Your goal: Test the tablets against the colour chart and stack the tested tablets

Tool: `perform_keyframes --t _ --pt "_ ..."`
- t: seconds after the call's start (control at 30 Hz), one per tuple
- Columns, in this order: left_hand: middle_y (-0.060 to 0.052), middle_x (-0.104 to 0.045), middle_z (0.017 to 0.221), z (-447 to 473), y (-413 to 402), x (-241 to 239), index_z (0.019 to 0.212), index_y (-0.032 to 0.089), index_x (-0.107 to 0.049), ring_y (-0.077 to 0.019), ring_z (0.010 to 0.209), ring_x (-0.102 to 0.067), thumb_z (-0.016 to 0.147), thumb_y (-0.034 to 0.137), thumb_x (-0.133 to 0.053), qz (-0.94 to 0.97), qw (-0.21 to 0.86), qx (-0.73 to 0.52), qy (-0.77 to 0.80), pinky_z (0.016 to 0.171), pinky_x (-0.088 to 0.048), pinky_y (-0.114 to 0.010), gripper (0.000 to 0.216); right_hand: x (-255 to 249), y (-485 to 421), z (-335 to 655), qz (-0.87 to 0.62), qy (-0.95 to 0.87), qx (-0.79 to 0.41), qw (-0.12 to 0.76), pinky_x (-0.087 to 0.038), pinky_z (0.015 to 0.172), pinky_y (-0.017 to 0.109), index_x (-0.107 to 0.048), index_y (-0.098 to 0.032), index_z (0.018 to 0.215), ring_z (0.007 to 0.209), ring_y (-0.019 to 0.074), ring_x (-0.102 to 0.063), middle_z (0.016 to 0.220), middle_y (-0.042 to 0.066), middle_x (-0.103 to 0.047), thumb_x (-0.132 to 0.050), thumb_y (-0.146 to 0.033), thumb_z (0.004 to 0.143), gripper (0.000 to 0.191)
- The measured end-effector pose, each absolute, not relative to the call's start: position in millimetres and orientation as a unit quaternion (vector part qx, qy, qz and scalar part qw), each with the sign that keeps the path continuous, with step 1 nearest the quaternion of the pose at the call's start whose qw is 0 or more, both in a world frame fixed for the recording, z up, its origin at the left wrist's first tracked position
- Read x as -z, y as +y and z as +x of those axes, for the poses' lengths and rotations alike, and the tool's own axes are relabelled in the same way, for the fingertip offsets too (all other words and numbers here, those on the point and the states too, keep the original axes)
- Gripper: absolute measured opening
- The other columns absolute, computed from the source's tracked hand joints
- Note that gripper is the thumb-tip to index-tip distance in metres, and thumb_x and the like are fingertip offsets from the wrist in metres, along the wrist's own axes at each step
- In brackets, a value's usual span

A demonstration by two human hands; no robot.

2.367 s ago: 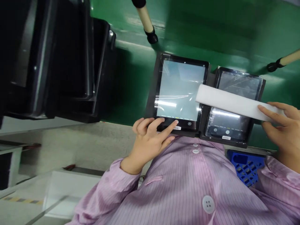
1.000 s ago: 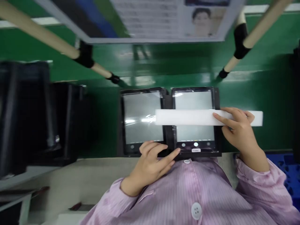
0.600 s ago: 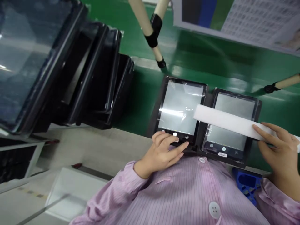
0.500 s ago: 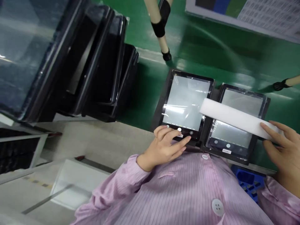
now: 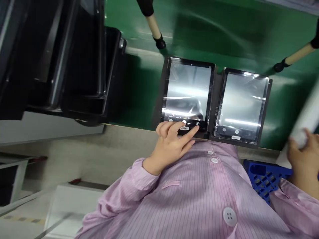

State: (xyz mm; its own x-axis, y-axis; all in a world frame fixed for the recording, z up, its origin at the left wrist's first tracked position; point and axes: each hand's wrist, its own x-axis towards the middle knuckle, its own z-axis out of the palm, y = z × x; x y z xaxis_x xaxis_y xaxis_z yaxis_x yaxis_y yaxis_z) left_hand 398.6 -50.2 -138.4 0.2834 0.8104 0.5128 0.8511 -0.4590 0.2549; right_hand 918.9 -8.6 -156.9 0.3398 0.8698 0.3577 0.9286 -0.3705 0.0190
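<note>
Two tablets lie side by side in black foam holders. On each lit grey screen, round icons sit along the near end; the left tablet (image 5: 188,89) and right tablet (image 5: 243,103) both look film-covered. My left hand (image 5: 171,141) hovers at the near edge of the left tablet, index finger stretched to a small round icon, fingers apart and holding nothing. Whether that fingertip touches the glass, I cannot tell. Off to the right, my right hand (image 5: 305,152) grips a white foam block (image 5: 302,122), smeared by motion and partly cut off by the frame.
Stacked black trays (image 5: 82,66) stand at the left on the green table (image 5: 224,30). Two beige tube legs with black feet, the left leg (image 5: 154,28) and right leg (image 5: 299,54), rest beyond the tablets. A blue plastic basket (image 5: 264,179) is below the table's near edge.
My right hand has swung the white foam block off the right tablet, out to the right, turning it steeper. My left hand stays at the left tablet's icons. The camera view has shifted.
</note>
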Motion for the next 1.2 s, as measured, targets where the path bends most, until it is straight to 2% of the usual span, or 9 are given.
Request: perform_keyframes --t 0.13,0.23,0.4,0.57,0.73,0.9,1.03,1.13,1.2 --pt "-0.014 -0.053 0.127 403 -46 144 0.14 0.032 -0.073 -0.0333 0.12 -0.042 0.101 0.037 -0.067 -0.801 0.041 0.304 -0.513 0.107 -0.036 -0.051 0.04 165 -5 885 -0.794 -0.575 0.101 0.17 -0.045 0.109 0.074 -0.07 -0.023 0.142 0.142 0.047 -0.055 0.159 0.026 -0.047 -0.066 -0.072 0.08 0.079" --pt "-0.016 -0.055 0.131 404 -47 149 0.144 0.036 -0.071 -0.0367 0.123 -0.043 0.099 0.035 -0.068 -0.788 0.002 0.29 -0.543 0.108 -0.035 -0.056 0.045 152 -10 845 -0.727 -0.638 -0.042 0.25 -0.055 0.107 0.057 -0.052 -0.021 0.159 0.135 0.0347 -0.064 0.155 0.026 -0.051 -0.065 -0.066 0.086 0.087" --pt "-0.016 -0.053 0.14 387 -48 149 0.139 0.042 -0.073 -0.0448 0.136 -0.043 0.093 0.043 -0.076 -0.77 -0.064 0.285 -0.567 0.117 -0.03 -0.067 0.046 133 -9 797 -0.703 -0.578 -0.184 0.372 -0.05 0.115 0.053 -0.045 -0.019 0.163 0.144 0.0319 -0.06 0.159 0.029 -0.049 -0.071 -0.053 0.091 0.084" --pt "-0.023 -0.03 0.165 344 -27 145 0.17 0.023 -0.036 -0.0528 0.155 -0.029 0.071 0.055 -0.095 -0.718 -0.144 0.278 -0.622 0.129 -0.026 -0.069 0.119 146 -4 769 -0.634 -0.479 -0.421 0.438 -0.038 0.129 0.059 -0.042 -0.031 0.162 0.155 0.0329 -0.048 0.166 0.016 -0.048 -0.084 -0.059 0.077 0.099" --pt "-0.033 -0.028 0.167 327 0 134 0.172 0.007 -0.019 -0.0515 0.158 -0.03 0.051 0.051 -0.103 -0.642 -0.184 0.144 -0.73 0.13 -0.028 -0.066 0.153 163 3 755 -0.65 -0.484 -0.385 0.441 -0.032 0.133 0.058 -0.04 -0.027 0.163 0.155 0.0332 -0.047 0.165 0.014 -0.049 -0.089 -0.051 0.068 0.11" --pt "-0.023 -0.065 0.143 313 12 118 0.172 0.01 -0.023 -0.0438 0.129 -0.065 0.06 0.044 -0.096 -0.534 -0.288 0.143 -0.782 0.114 -0.05 -0.062 0.138 156 3 758 -0.66 -0.443 -0.376 0.476 -0.039 0.129 0.062 -0.035 -0.028 0.166 0.149 0.0335 -0.055 0.158 0.016 -0.054 -0.082 -0.058 0.074 0.107" --pt "-0.006 -0.075 0.104 295 24 117 0.151 0.015 -0.059 -0.0234 0.093 -0.071 0.054 0.032 -0.095 -0.386 -0.402 0.365 -0.746 0.087 -0.059 -0.034 0.106 137 1 752 -0.664 -0.464 -0.31 0.498 -0.043 0.125 0.063 -0.045 -0.028 0.16 0.141 0.033 -0.06 0.153 0.017 -0.058 -0.076 -0.058 0.084 0.087" --pt "-0.003 -0.076 0.091 300 39 113 0.121 0.018 -0.075 -0.0221 0.083 -0.07 0.058 0.055 -0.089 -0.343 -0.463 0.45 -0.682 0.066 -0.057 -0.028 0.074 121 0 729 -0.627 -0.562 -0.276 0.464 -0.045 0.123 0.06 -0.053 -0.026 0.155 0.139 0.0313 -0.06 0.15 0.018 -0.059 -0.067 -0.05 0.094 0.067" --pt "-0.004 -0.08 0.094 313 47 107 0.107 0.023 -0.078 -0.0265 0.085 -0.073 0.058 0.063 -0.086 -0.344 -0.498 0.458 -0.651 0.065 -0.061 -0.033 0.064 112 2 706 -0.588 -0.627 -0.282 0.426 -0.047 0.122 0.057 -0.06 -0.025 0.148 0.136 0.0299 -0.06 0.146 0.017 -0.061 -0.065 -0.043 0.096 0.055"
